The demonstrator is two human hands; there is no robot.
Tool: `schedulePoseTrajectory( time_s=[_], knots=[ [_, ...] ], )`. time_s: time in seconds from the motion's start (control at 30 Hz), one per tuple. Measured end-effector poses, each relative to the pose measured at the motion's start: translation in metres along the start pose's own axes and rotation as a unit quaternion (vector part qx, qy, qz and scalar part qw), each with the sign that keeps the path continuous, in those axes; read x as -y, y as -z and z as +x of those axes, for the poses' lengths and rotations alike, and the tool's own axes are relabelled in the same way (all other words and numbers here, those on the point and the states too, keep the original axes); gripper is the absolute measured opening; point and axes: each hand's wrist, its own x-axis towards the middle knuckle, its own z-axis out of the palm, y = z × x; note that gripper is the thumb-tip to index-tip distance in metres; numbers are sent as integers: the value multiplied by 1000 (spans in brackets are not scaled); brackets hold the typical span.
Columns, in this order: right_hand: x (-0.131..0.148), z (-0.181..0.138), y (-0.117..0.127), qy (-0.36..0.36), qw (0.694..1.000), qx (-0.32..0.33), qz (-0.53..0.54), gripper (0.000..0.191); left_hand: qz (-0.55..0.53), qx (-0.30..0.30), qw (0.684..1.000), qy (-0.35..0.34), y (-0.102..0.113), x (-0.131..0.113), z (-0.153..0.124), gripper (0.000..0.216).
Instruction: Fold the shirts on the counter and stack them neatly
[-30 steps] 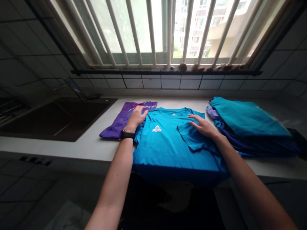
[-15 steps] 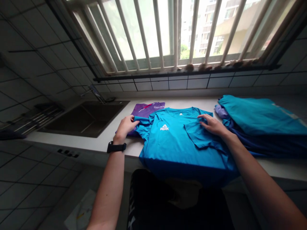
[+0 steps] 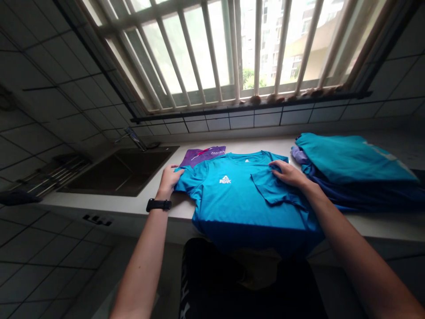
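Blue shirt (image 3: pixel 232 201) lies lengthwise toward the window (image 3: pixel 209 57), collar (image 3: pixel 244 155) foremost, left hand (image 3: pixel 168 178) pinching a sleeve (image 3: pixel 191 179), right hand (image 3: pixel 289 174) atop, fingers (image 3: pixel 278 164) parted.

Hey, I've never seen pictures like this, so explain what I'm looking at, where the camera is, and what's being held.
There's no machine here, just a person's bare hands, seen by a camera worn on their head, looking forward and down. A blue shirt lies on a white counter, its lower part hanging over the front edge. The left hand pinches one sleeve. The right hand touches the other, folded-in sleeve; whether it grips is unclear. A purple garment lies partly covered by the shirt, a sink sits to the left, and a clothes pile to the right.
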Motion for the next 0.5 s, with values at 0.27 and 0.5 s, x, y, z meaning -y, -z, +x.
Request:
schedulePoseTrajectory(
  time_s=[0.27,0.5],
  knots=[
    [0,1,1,-3,1000,6,3,32,41,117,947,-295,-51,-81,-71,25],
    [-1,-1,-1,4,1000,-11,5,32,140,420,841,-310,-80,-80,-106,53]
  ],
)
